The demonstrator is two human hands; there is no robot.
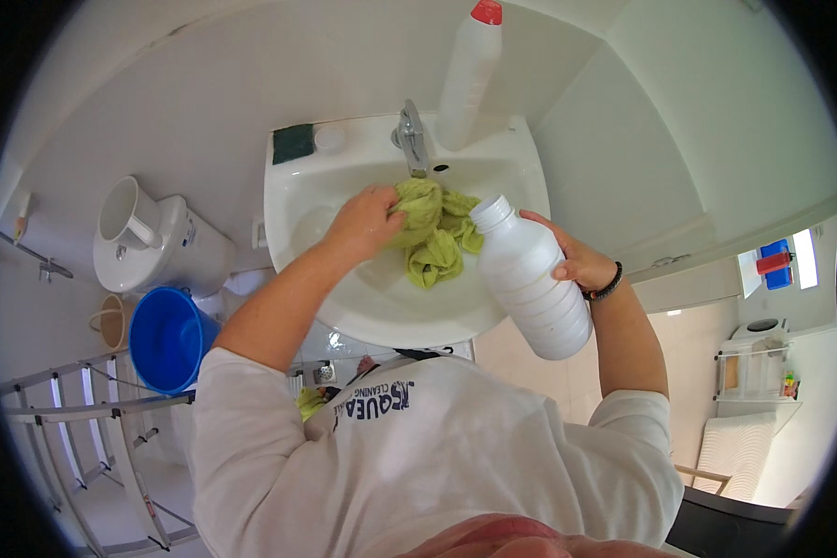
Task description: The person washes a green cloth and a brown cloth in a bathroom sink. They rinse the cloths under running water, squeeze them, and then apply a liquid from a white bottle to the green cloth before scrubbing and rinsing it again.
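Note:
My left hand (370, 223) is closed on a yellow-green cloth (417, 209), lifting part of it under the tap (411, 139). The rest of the cloth lies bunched in the white sink (344, 298). In my right hand (581, 256) is a large white plastic bottle (535, 288) with ribbed sides. It tilts left, its uncapped mouth pointing toward the cloth and a little apart from it. Whether any liquid is coming out cannot be seen.
A white bottle with a red cap (470, 79) stands on the sink's back ledge, right of the tap. A green scouring pad (293, 143) lies at the ledge's left. Left of the sink are a lidded white bin (195, 251) bearing a white jug (128, 212), a blue bucket (166, 339) and a metal rack (116, 409).

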